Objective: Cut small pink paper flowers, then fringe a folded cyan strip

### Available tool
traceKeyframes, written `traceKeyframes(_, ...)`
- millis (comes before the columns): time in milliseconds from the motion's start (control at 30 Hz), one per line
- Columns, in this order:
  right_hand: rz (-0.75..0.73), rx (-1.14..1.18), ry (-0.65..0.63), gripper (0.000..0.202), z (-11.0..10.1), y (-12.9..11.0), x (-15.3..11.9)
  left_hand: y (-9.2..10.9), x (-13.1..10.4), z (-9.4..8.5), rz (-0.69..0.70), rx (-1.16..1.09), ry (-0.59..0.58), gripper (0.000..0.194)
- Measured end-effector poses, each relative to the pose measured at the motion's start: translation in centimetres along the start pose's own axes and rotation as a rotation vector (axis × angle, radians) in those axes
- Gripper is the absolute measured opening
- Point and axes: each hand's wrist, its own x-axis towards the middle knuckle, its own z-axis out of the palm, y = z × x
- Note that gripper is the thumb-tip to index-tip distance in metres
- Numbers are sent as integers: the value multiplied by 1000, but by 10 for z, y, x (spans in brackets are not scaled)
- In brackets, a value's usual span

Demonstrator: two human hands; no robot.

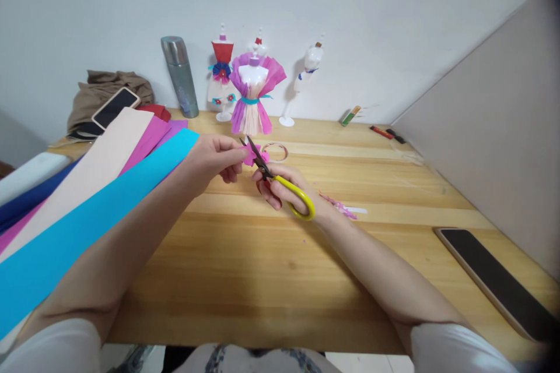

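Fingers of my left hand (219,155) are closing in a tight pinch on the edge of the pink paper (248,155). Fingers of my right hand (286,173) are curling round the scissors (264,169), with no big gap showing. Between my two hands, the pink paper is sitting just to the right of my left fingertips, so my left hand is the nearer one and is touching it. It is poking out sideways, from those tips toward my right hand. The scissors are slanting across it: their yellow loop is sitting near me and to the right, and their dark tips are pointing away and to the left. Those blades are standing a little bit open. I can't tell if the paper is lying between them or just behind. Past it, a doll (252,74) is standing on the worktop (262,280).
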Motion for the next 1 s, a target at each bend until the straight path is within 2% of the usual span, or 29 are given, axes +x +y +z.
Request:
traceKeyframes(200,0,10,10,54,-1,1,1,-5,1,-1,-19,-62,12,34)
traceKeyframes(567,18,-8,18,56,2,-1,0,1,-1,7,15,23,111,13)
traceKeyframes(1000,5,20,10,56,4,-1,0,2,-2,8,-5,-8,78,13)
